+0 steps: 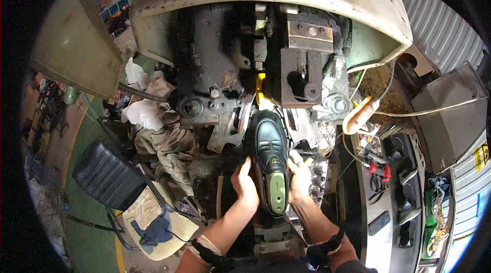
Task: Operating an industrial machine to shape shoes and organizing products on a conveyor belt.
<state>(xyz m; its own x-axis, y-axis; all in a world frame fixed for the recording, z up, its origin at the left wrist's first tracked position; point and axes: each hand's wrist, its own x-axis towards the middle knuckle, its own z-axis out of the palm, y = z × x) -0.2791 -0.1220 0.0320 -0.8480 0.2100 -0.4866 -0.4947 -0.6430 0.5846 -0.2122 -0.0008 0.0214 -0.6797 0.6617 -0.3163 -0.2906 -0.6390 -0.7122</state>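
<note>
You're working the black shoe right at the centre, its toe pointing to twelve o'clock and its heel sitting towards you at six. Your left hand is flanking it at about eight o'clock, half open with fingers loosely curled; your right hand is sitting close along the other side at about four, partly closed. Your lower fingers are hiding, so I can't tell how firmly either hand is gripping.

So how far along are you? The upper is already covering the green last, whose top is showing through the opening, so that part is looking done. The toe is reaching in between the machine's metal plates, just short of the yellow part at twelve o'clock; whether they're touching, I can't tell. No clamp is visibly closing over the toe, so the machine's share of the work is probably waiting. The underside is staying out of view, so I'm not judging the sole. Over at about four o'clock, dark shoe pieces are lining the rack.
</note>
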